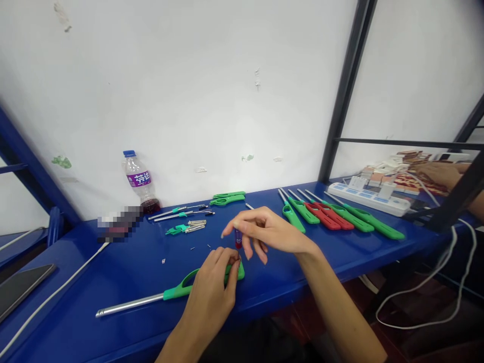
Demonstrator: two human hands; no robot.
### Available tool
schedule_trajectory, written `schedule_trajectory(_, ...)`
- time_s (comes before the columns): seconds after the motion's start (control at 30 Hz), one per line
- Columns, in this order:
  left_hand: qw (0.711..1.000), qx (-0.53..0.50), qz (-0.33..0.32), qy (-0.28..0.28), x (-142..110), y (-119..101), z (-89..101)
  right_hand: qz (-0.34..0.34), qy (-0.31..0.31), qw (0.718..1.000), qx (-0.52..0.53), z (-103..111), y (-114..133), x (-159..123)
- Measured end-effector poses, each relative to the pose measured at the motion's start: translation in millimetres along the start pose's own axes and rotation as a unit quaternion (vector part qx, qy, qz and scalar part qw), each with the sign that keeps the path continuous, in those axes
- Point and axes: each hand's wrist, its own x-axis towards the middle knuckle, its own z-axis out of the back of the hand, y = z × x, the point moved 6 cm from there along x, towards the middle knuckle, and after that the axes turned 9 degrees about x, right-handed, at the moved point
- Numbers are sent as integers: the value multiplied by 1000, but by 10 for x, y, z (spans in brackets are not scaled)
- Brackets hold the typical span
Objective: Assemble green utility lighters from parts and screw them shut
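My left hand [214,287] is closed round the green handle of a long-nosed lighter [151,298], whose silver tube lies flat on the blue table [113,272] and points left. My right hand [260,233] hovers just above the handle's right end and pinches a small red and blue part [238,239] between thumb and fingers. The two hands almost touch at the handle's end.
Lighter parts, green shells and silver tubes lie behind the hands [189,222]. A row of green and red finished lighters [333,214] lies at the right. A drink bottle [139,184], a power strip [368,199], white cables and another person's hand [442,174] are also there.
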Motion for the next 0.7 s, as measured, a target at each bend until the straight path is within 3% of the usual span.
schedule_trajectory(0.33,1000,12,-2,-3,-10,-20,-16,6,-82,995,47,103,-141,40)
schedule_trajectory(0.53,1000,-14,-17,5,4,5,-41,15,-10,1000,7,31,-19,-14)
schedule_trajectory(0.7,1000,-30,-3,2,1,22,-35,17,-20,1000,-2,42,-28,9)
